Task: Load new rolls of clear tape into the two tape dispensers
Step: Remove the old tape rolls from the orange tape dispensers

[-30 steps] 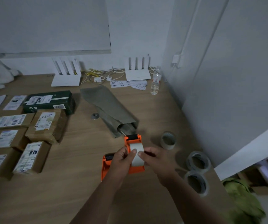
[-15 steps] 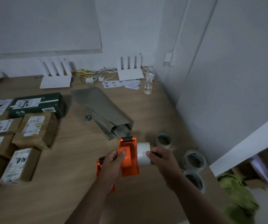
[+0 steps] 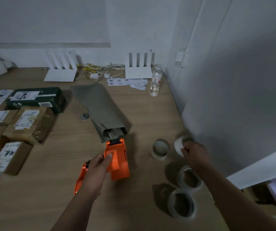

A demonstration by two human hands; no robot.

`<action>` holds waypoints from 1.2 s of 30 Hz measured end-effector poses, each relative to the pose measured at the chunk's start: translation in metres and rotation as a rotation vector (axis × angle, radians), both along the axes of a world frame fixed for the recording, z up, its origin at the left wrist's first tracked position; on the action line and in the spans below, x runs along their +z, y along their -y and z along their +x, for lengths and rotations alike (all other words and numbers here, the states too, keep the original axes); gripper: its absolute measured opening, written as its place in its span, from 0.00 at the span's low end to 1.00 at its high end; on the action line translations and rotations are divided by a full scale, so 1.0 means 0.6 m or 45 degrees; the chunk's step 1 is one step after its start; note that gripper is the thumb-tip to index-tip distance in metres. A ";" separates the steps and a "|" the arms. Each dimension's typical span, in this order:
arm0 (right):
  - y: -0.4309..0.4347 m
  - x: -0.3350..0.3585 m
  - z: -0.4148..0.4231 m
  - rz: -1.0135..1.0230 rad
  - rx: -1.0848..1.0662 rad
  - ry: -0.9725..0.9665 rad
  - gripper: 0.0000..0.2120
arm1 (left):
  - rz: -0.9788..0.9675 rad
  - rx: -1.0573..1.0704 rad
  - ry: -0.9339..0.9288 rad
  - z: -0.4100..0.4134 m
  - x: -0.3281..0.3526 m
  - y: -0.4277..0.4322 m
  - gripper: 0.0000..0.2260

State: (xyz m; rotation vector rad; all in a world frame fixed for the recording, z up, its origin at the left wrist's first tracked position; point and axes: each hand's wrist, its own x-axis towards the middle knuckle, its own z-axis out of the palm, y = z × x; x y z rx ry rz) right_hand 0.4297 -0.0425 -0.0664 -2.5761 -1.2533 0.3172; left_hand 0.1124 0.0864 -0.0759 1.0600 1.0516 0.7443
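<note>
A: Left hand [image 3: 95, 174] — what's it doing?

B: Closed round an orange tape dispenser [image 3: 117, 161], thumb flat on its side, fingers wrapped behind. Held just above the tabletop [image 3: 54, 194], front end pointing away from the person.

A: 2nd dispenser?

B: Orange too [image 3: 81, 176], lying on the tabletop under the left wrist, mostly hidden.

A: Right hand [image 3: 194, 155]?

B: Off to the right, near the wall. Fingers curled, pinching a white roll core [image 3: 178, 145] at its edge. Blurry, so can't tell whether the core touches the tabletop.

A: Tape rolls?

B: Three. One clear tape roll [image 3: 160, 150] sits btwn the dispenser and the right hand, apart from both. Two more clear rolls [image 3: 190, 178] [image 3: 182, 203] lie flat nearer the person, beside the right forearm, close to each other.

A: Anything else nearby?

B: Grey-green bag [image 3: 100, 112] w/ its open end just beyond the held dispenser. Small metal disc [image 3: 84, 116] left of the bag. Water bottle [image 3: 155, 82] upright at the far right. Labelled parcels [image 3: 29, 125] along the left side.
</note>
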 end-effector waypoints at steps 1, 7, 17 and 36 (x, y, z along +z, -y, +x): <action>-0.008 -0.004 0.014 -0.083 0.035 0.022 0.10 | 0.005 -0.001 -0.015 0.002 0.002 0.003 0.11; -0.047 -0.058 0.076 -0.409 0.190 0.043 0.15 | 0.054 -0.023 -0.089 0.022 0.004 0.024 0.09; -0.058 -0.147 0.096 -0.521 0.379 0.144 0.14 | 0.048 0.046 -0.047 0.041 -0.001 0.036 0.09; -0.099 -0.087 -0.225 -0.040 0.080 -0.779 0.12 | -0.096 0.071 0.046 0.021 0.023 -0.010 0.08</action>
